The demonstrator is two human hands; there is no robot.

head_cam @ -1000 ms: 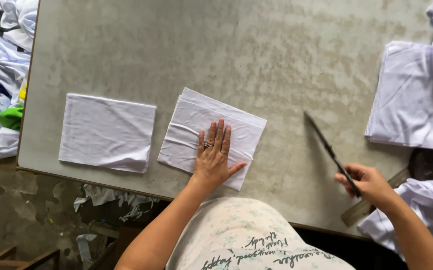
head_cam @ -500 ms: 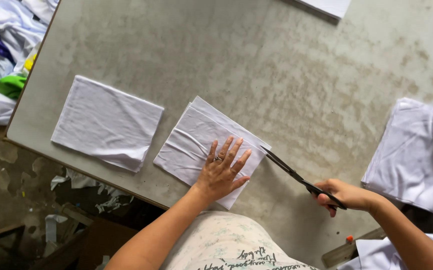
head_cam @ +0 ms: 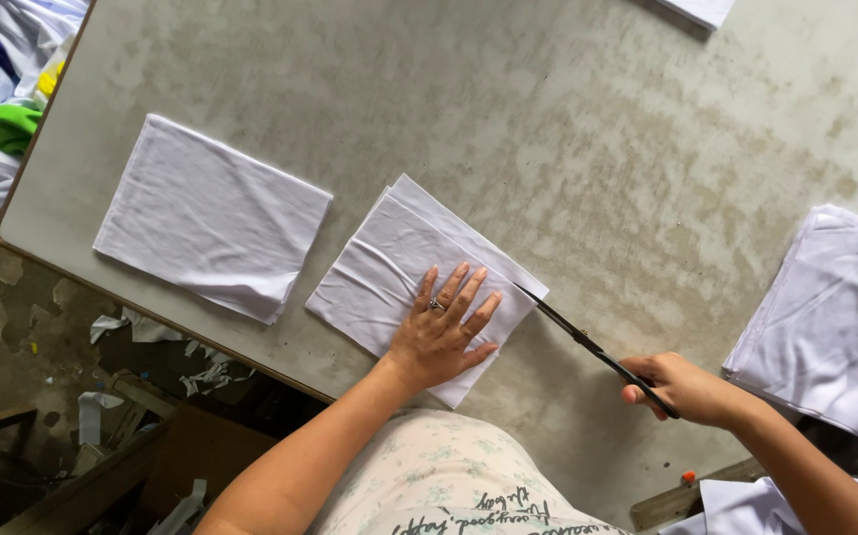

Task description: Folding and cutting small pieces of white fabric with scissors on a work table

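Folded white cloth square (head_cam: 399, 267) lies near the near edge of the grey stained worktop (head_cam: 567, 129). Left hand (head_cam: 441, 332) presses flat on it, fingers spread. Right hand (head_cam: 684, 389), grip clamped on dark long-bladed scissors (head_cam: 597, 352), blade tips touching the cloth's right edge. Second white folded cloth (head_cam: 206, 218) lies left; white fabric stack (head_cam: 830, 317) right.

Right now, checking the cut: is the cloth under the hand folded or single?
Folded: the white cloth shows stacked, offset layers at its far edge.
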